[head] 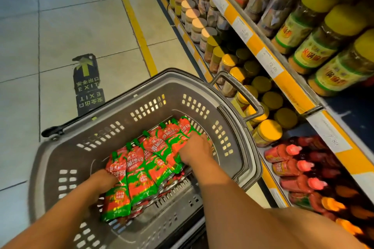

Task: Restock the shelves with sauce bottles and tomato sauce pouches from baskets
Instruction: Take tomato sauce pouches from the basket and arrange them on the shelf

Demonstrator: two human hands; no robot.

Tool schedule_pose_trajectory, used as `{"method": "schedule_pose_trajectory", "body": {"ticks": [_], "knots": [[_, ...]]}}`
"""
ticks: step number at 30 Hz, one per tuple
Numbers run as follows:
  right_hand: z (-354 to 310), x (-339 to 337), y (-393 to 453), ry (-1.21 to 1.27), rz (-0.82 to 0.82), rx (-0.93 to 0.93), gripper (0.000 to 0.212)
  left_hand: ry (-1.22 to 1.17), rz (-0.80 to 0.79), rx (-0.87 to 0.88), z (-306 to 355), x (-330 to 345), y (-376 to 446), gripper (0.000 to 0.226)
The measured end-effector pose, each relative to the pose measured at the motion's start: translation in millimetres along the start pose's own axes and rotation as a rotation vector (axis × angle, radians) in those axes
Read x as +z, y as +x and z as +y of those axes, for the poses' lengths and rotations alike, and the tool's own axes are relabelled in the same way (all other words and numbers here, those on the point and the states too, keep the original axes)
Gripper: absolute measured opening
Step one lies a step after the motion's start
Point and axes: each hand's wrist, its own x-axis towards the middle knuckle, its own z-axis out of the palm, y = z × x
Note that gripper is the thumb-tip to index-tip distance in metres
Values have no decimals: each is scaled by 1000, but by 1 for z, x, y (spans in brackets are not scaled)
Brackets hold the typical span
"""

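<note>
A fanned row of tomato sauce pouches (149,159) is held low in the grey basket (238,133), near its shelf-side wall. The left hand (102,181) and right hand (195,148) are closed on the row's ends. Soft, slippery, sagging packs are judged best clamped from both ends.

EXIT floor sticker (87,85), 2.00 shelf tag (273,67)

Dim, warm store light through my wide-angle view.
I see edges bow and smear; shelves (283,70) lie in shadow, glare glints off the pouches (145,168), floor (60,26) softly lit.
</note>
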Motion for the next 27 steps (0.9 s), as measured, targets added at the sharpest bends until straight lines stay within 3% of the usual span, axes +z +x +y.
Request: {"method": "schedule_pose_trajectory", "body": {"ticks": [9, 16, 22, 27], "knots": [[-9, 11, 5, 121, -65, -14, 61, 37, 49, 58, 9, 2, 3, 38], [-10, 17, 8, 237, -72, 78, 72, 113, 119, 65, 18, 1, -10, 37], [-13, 22, 8, 256, -59, 116, 52, 245, 79, 97, 19, -1, -14, 34], [-18, 18, 1, 426, -183, 201, 30, 317, 93, 171, 12, -2, -8, 27]]}}
